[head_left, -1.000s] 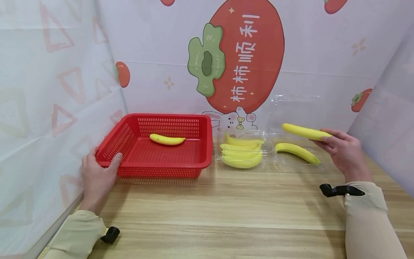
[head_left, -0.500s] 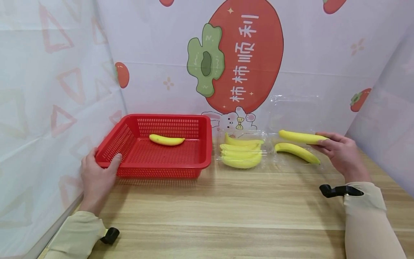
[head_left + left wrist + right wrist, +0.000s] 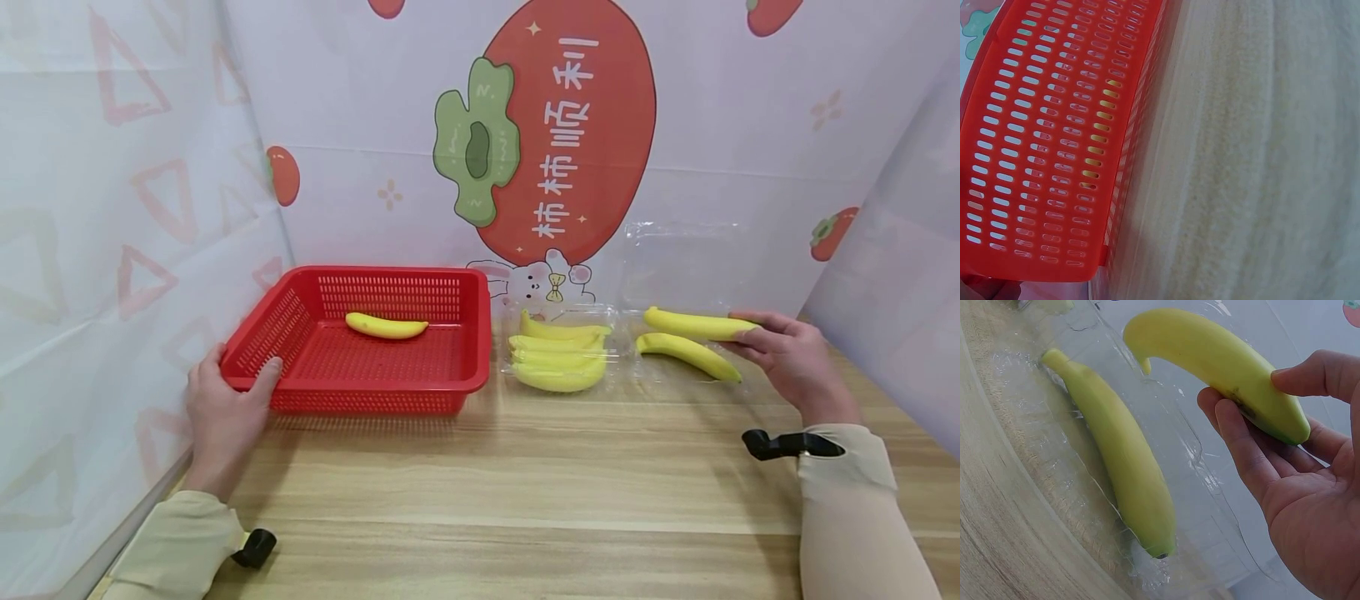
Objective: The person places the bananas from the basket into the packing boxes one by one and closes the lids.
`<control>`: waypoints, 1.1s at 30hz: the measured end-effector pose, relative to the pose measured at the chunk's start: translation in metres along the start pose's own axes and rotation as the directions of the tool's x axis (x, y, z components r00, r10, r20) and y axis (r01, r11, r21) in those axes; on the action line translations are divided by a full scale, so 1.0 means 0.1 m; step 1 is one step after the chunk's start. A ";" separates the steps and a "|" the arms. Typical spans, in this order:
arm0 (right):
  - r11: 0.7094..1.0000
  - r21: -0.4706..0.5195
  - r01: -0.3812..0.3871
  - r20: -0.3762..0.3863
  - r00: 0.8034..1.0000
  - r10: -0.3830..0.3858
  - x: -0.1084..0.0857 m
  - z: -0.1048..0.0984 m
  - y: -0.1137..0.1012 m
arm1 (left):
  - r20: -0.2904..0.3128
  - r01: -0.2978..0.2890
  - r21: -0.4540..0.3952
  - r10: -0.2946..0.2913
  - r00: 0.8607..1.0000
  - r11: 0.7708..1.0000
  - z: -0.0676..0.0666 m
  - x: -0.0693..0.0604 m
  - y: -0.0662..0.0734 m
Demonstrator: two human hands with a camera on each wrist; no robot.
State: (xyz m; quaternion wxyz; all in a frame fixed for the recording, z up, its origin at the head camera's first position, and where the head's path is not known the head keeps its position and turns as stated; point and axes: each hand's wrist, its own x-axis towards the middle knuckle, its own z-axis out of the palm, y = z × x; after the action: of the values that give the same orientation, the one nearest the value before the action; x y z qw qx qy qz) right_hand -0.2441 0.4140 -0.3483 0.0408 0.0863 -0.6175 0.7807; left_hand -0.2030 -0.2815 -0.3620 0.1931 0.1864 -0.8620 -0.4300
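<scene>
My left hand point(image 3: 225, 408) grips the near left corner of a red plastic basket point(image 3: 375, 386), thumb over the rim. One banana point(image 3: 386, 326) lies on the basket floor. At the right, my right hand point(image 3: 795, 358) pinches a second banana point(image 3: 693, 323) by one end, thumb on one side and fingers on the other. This banana is above an open clear plastic box point(image 3: 1210, 481). Another banana point(image 3: 1119, 450) lies inside that box, nearer to me. How far the held banana is from the box floor, I cannot tell.
A second clear box point(image 3: 617, 358) with several bananas point(image 3: 558, 358) stands between the basket and the open box. The open box's clear lid point(image 3: 682, 258) stands up at the back. Printed cloth walls point(image 3: 360, 108) close off the back and sides of the wooden table point(image 3: 487, 500).
My right hand has lowered the banana and moved it slightly left, closer to the banana in the open box. The left hand stays on the basket.
</scene>
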 end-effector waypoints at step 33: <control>0.972 -0.193 -0.130 -0.003 0.991 0.132 -0.01 -0.05 0.00 | -0.022 -0.027 -0.008 0.027 0.999 1.000 -0.01 -0.04 0.02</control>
State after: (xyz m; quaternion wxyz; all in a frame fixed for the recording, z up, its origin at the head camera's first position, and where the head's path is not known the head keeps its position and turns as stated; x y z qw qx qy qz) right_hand -0.2439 0.4192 -0.3492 -0.0057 0.0446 -0.6949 0.7177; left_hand -0.1997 -0.2788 -0.3609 0.2092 0.1785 -0.8605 -0.4288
